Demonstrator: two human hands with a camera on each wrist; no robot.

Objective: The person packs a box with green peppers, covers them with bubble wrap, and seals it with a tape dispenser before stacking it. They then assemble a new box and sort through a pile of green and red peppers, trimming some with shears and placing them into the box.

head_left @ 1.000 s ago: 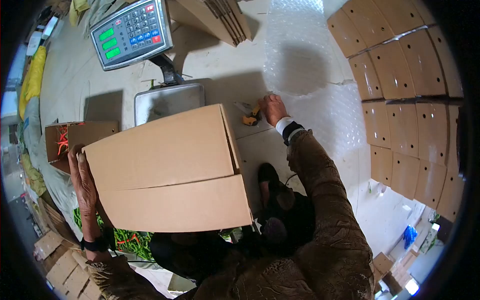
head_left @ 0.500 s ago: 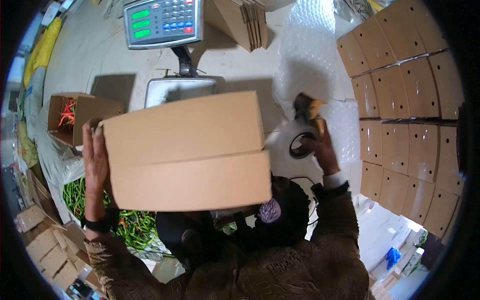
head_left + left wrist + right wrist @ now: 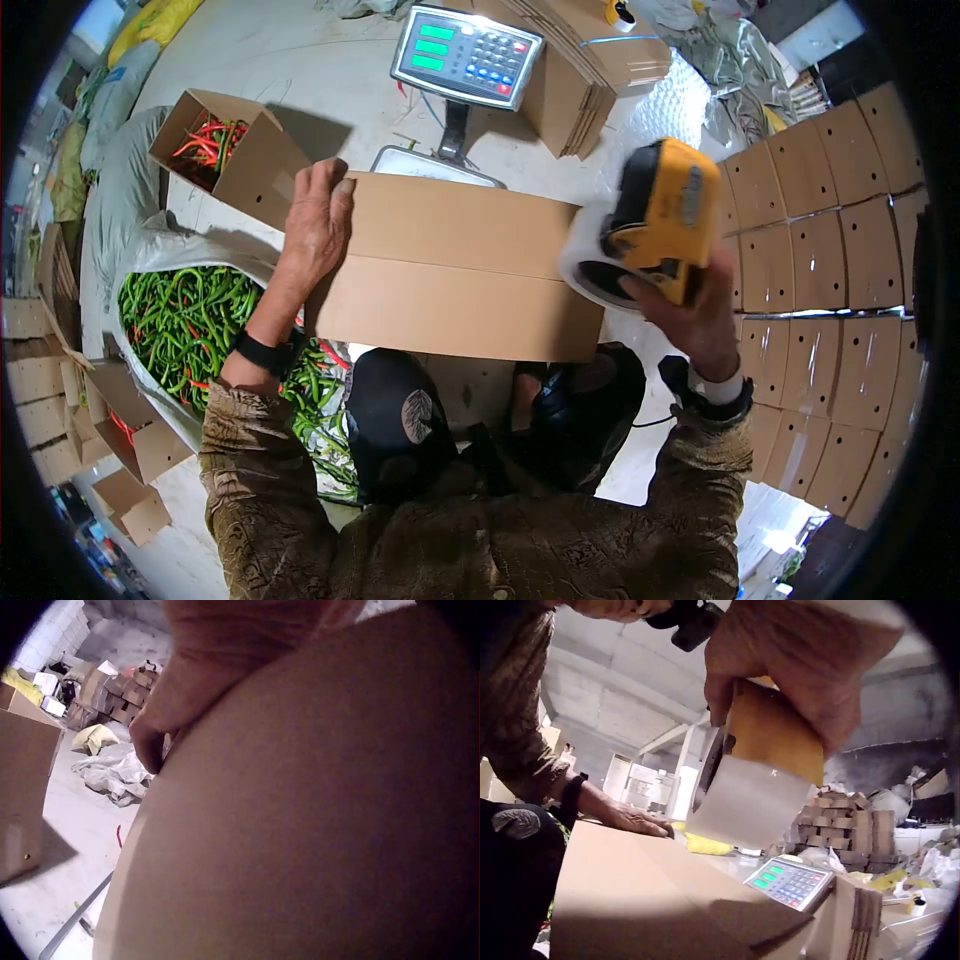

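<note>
A closed cardboard box lies across the front of the person's knees, its two top flaps meeting along a middle seam. My left hand grips the box's left end, fingers bent over the far corner; the left wrist view shows them curled at the edge. To the right, my right hand holds a yellow and black tape dispenser above the box's right end. A wide roll of clear tape sits in it, close over the cardboard in the right wrist view.
Beyond the box stands a digital scale, beside folded cardboard. An open box of red chilies is at the far left, near a sack of green chilies. Stacked boxes form a wall at right.
My right hand has picked up the tape dispenser from the floor and brought it over the box's right end. My left hand stays at the box's left end while the head view has shifted.
</note>
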